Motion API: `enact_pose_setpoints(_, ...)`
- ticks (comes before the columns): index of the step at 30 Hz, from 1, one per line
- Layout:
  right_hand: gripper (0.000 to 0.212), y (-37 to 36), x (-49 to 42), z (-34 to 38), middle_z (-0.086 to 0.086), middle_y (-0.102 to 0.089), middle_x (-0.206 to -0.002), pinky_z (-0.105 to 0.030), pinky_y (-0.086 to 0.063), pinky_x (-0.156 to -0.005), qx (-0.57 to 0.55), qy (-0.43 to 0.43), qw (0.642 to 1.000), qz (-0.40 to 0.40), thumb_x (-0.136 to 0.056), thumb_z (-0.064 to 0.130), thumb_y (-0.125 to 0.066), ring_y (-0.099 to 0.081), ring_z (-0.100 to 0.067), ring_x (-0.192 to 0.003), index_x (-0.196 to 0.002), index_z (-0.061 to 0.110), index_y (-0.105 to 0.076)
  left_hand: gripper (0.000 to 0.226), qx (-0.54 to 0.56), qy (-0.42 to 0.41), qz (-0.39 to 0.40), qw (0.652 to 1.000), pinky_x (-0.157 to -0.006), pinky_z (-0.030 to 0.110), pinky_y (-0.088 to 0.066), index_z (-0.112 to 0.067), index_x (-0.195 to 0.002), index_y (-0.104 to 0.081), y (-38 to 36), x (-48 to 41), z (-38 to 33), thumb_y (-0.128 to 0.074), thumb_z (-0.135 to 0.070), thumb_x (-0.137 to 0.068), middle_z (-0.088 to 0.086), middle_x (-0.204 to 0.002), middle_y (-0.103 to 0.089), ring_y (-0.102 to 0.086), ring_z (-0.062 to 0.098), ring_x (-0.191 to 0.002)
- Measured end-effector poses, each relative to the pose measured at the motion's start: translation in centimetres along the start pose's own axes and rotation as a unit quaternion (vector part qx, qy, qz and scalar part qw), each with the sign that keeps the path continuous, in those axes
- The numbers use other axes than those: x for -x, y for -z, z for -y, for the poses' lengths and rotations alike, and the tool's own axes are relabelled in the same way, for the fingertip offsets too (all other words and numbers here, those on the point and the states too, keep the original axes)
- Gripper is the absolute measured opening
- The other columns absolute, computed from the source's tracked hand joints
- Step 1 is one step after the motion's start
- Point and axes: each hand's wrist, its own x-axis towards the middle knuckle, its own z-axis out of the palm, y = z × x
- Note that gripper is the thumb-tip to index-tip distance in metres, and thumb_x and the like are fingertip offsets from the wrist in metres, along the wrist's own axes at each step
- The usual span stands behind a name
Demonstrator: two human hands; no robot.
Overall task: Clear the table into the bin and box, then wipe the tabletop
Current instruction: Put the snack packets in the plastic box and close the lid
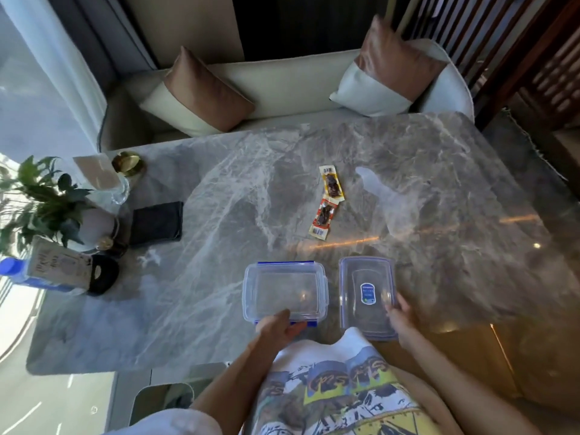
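Low down, the left grip (279, 326) curls round the near edge of the clear box (285, 290); the right grip (401, 321) holds the lid (367, 296) beside it. Two snack packs (326, 202) lie mid-frame on the desk (219, 215).

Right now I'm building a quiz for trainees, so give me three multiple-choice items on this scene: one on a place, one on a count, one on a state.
1. Where is the lid relative to the clear box?
A) on top of it
B) beside it, on its right
C) under it

2. How many snack packets lie in the middle of the table?
A) one
B) two
C) four

3. What state is the clear box in?
A) open and empty
B) closed
C) full of packets

Answers:
1 B, the lid lies flat on the table next to the box.
2 B, two packets lie end to end.
3 A, marble shows through its bare bottom.
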Motion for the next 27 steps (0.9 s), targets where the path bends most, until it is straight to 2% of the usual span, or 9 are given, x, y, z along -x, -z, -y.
enact_pose_setpoints(3, 0.052, -2.8, 0.9, 1.7, -0.018, -0.061, -0.117, -0.014, -0.049, -0.066, 0.033, 0.039, 0.998, 0.025, -0.093, -0.001, -0.051, -0.062, -0.024, -0.088, -0.143, 0.013, -0.042, 0.021, 0.034, 0.039, -0.029, 0.998, -0.051, 0.043, -0.060, 0.003, -0.104, -0.047, 0.3, -0.8, 0.0, -0.059, -0.002, -0.088, 0.025, -0.083, -0.061, -0.067, 0.032, -0.051)
enact_pose_setpoints(6, 0.048, -4.4, 1.0, 2.4, -0.021, -0.057, -0.133, -0.034, -0.044, -0.096, 0.084, 0.084, 0.993, 0.019, -0.093, 0.002, -0.053, -0.058, -0.035, -0.117, -0.140, 0.002, -0.045, 0.023, 0.037, 0.033, -0.045, 0.998, -0.041, 0.030, -0.055, -0.002, -0.100, -0.049, 1.1, 0.2, -0.4, -0.062, -0.020, -0.093, 0.017, -0.056, -0.060, -0.060, 0.023, -0.040)
enact_pose_setpoints(8, 0.045, -4.6, 0.6, 2.3, -0.022, -0.060, -0.130, -0.039, -0.044, -0.098, 0.126, 0.104, 0.986, 0.014, -0.092, 0.010, -0.058, -0.059, -0.036, -0.115, -0.136, 0.004, -0.051, 0.057, 0.004, 0.014, -0.132, 0.991, -0.050, 0.031, -0.056, -0.002, -0.124, -0.043, 2.4, -0.7, -0.6, -0.064, -0.040, -0.089, 0.024, -0.089, -0.066, -0.069, 0.026, -0.068)
enact_pose_setpoints(10, 0.045, -4.4, 0.1, 2.1, -0.025, -0.060, -0.125, -0.042, -0.043, -0.100, 0.169, 0.112, 0.979, -0.006, -0.089, 0.016, -0.063, -0.056, -0.038, -0.115, -0.132, 0.006, -0.056, 0.094, -0.139, -0.023, -0.263, 0.954, -0.080, 0.047, -0.057, -0.004, -0.146, -0.022, 4.2, -2.5, -0.6, -0.067, -0.053, -0.080, 0.028, -0.138, -0.042, -0.058, 0.041, -0.112)
enact_pose_setpoints(12, 0.044, -4.3, -0.9, 1.6, -0.027, -0.057, -0.120, -0.046, -0.040, -0.103, 0.213, 0.111, 0.970, -0.024, -0.085, 0.015, -0.067, -0.051, -0.041, -0.115, -0.128, 0.009, -0.060, 0.084, -0.243, -0.083, -0.292, 0.921, -0.100, 0.050, -0.045, -0.005, -0.145, -0.026, 5.6, -3.5, -1.3, -0.064, -0.048, -0.083, 0.029, -0.140, -0.039, -0.049, 0.045, -0.121)
enact_pose_setpoints(13, 0.045, -4.5, -1.6, 1.1, -0.026, -0.058, -0.118, -0.049, -0.040, -0.102, 0.213, 0.108, 0.971, -0.019, -0.084, 0.013, -0.068, -0.051, -0.041, -0.114, -0.128, 0.011, -0.060, 0.072, -0.269, -0.118, -0.266, 0.918, -0.100, 0.049, -0.045, -0.006, -0.142, -0.033, 6.0, -3.5, -1.8, -0.061, -0.040, -0.085, 0.028, -0.134, -0.047, -0.053, 0.044, -0.117)
enact_pose_setpoints(16, 0.047, -5.0, -3.1, 0.4, -0.024, -0.063, -0.111, -0.051, -0.045, -0.095, 0.201, 0.105, 0.974, -0.009, -0.083, 0.007, -0.067, -0.057, -0.042, -0.106, -0.129, 0.009, -0.058, 0.052, -0.310, -0.165, -0.171, 0.921, -0.081, 0.047, -0.055, -0.005, -0.121, -0.051, 6.0, -2.2, -3.5, -0.048, -0.013, -0.070, 0.023, -0.109, -0.065, -0.063, 0.037, -0.095)
enact_pose_setpoints(19, 0.046, -4.8, -1.9, 1.6, -0.026, -0.065, -0.104, -0.043, -0.048, -0.087, 0.192, 0.104, 0.976, -0.019, -0.082, 0.000, -0.066, -0.061, -0.040, -0.094, -0.128, 0.002, -0.058, 0.042, -0.338, -0.166, -0.158, 0.913, -0.073, 0.036, -0.050, -0.005, -0.116, -0.051, 5.4, -0.7, -3.9, -0.047, 0.004, -0.075, 0.015, -0.103, -0.062, -0.058, 0.029, -0.091)
enact_pose_setpoints(27, 0.043, -4.3, -0.7, 2.2, -0.007, -0.054, -0.082, -0.028, -0.037, -0.076, 0.174, 0.119, 0.978, -0.015, -0.087, -0.006, -0.059, -0.051, -0.023, -0.082, -0.130, -0.002, -0.055, 0.048, -0.351, -0.203, -0.144, 0.903, -0.069, 0.033, -0.050, -0.003, -0.125, -0.053, 5.3, -0.1, -4.1, -0.048, 0.007, -0.078, 0.014, -0.100, -0.064, -0.058, 0.025, -0.082)
